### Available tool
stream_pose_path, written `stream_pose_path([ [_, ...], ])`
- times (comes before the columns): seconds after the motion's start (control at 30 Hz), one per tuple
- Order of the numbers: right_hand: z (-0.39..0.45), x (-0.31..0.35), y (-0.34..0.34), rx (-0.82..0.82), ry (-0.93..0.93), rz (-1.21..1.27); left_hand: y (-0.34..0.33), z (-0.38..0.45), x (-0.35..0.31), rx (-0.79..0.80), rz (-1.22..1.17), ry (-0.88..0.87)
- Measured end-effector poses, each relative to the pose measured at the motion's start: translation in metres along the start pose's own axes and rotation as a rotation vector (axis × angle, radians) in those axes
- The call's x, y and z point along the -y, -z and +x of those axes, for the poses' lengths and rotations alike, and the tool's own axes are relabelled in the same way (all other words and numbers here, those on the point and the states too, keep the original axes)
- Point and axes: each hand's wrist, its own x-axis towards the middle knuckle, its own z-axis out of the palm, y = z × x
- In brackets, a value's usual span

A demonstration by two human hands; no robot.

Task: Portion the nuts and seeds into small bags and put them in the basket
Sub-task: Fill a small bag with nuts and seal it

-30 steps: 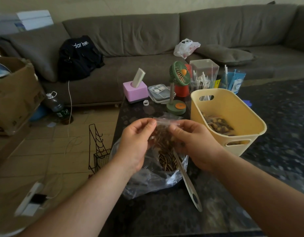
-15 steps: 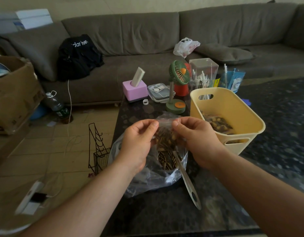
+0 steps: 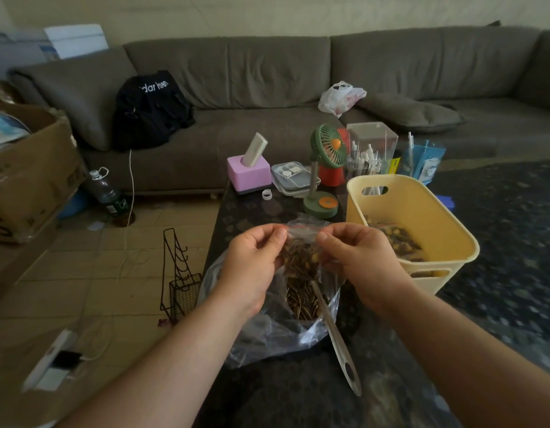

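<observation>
A person is sitting at a dark patterned table [image 3: 298, 396], seen from a head camera looking down at both bare forearms. The left hand [image 3: 252, 267] and the right hand [image 3: 360, 261] are both holding up a small clear bag [image 3: 301, 257] between them, above the middle of the table. Each hand is pinching one top corner of the bag's mouth between thumb and curled fingers, so the strip along the top is stretching flat from one hand to the other. The small bag is hanging partly filled with striped seeds and a few paler nuts.

Directly below it, a large clear plastic bag [image 3: 267, 332] of striped seeds is lying open towards the table's left edge. A long pale scoop [image 3: 338, 344] is resting with its head in those seeds and its handle pointing toward the near edge of the table.

A yellow basket [image 3: 428, 217] is standing just to the right of the right hand, near the table's right edge, already holding filled bags of nuts and seeds.

Along the far edge of the table are standing a pink tissue box [image 3: 249, 174], a green desk fan [image 3: 326, 162] and a clear container [image 3: 372, 149] of white sticks. A grey sofa [image 3: 267, 88] is running behind the table.
</observation>
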Motion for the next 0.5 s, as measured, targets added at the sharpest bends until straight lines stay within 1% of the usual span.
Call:
stream_pose_path([
  [0.17, 0.01, 0.017, -0.007, -0.048, 0.042, 0.023, -0.013, 0.018, -0.028, 0.005, -0.004, 0.08],
  [0.27, 0.014, 0.032, -0.012, -0.037, 0.072, -0.025, -0.009, 0.025, -0.034, 0.007, 0.007, 0.045],
  [0.33, 0.017, 0.038, -0.017, -0.027, 0.083, -0.064, -0.004, 0.026, -0.029, -0.026, 0.018, 0.004],
  [0.4, 0.02, 0.035, -0.021, -0.018, 0.088, -0.096, -0.001, 0.02, -0.021, -0.072, -0.003, -0.01],
  [0.5, 0.023, 0.023, -0.022, -0.027, 0.095, -0.122, 0.0, 0.011, -0.012, -0.073, -0.071, -0.004],
])
